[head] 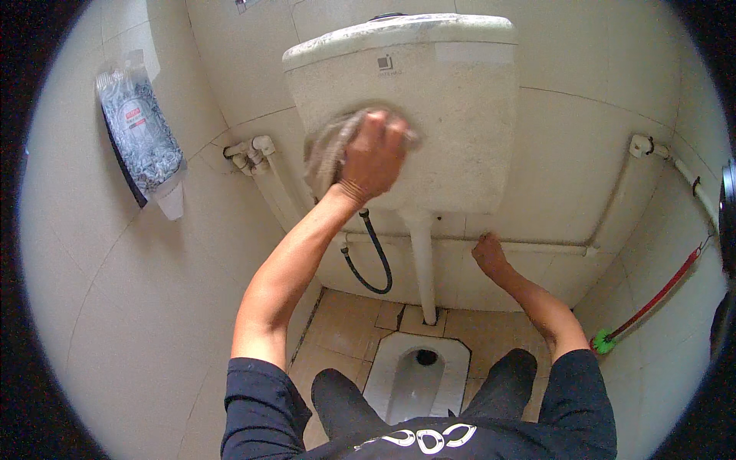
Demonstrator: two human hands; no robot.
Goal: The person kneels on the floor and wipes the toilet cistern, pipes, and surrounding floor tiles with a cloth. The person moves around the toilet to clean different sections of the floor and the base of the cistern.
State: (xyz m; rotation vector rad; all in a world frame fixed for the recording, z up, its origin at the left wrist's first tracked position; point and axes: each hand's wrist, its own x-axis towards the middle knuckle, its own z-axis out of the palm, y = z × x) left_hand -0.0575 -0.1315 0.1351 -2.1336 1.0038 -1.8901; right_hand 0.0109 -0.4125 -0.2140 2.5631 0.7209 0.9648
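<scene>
My left hand (pixel 376 152) presses a greyish cloth (pixel 330 149) against the front of a white plastic toilet cistern (pixel 454 126) on the wall; hand and cloth are blurred. Dark specks and smudges mark the cistern's front. Below and to the right of the cistern, my right hand (pixel 490 253) is closed, close to a horizontal white pipe (pixel 546 248); whether it touches the pipe or wall cannot be told. It shows nothing in its fingers. A black flexible hose (pixel 386 276) hangs in a loop under the cistern, left of the white flush pipe (pixel 424 270).
A squat toilet (pixel 454 356) lies in the tiled floor between my knees. At left, a clear printed plastic bag (pixel 141 126) hangs on the wall. A red-handled brush (pixel 655 293) with green bristles hangs at right. White pipes run along both side corners.
</scene>
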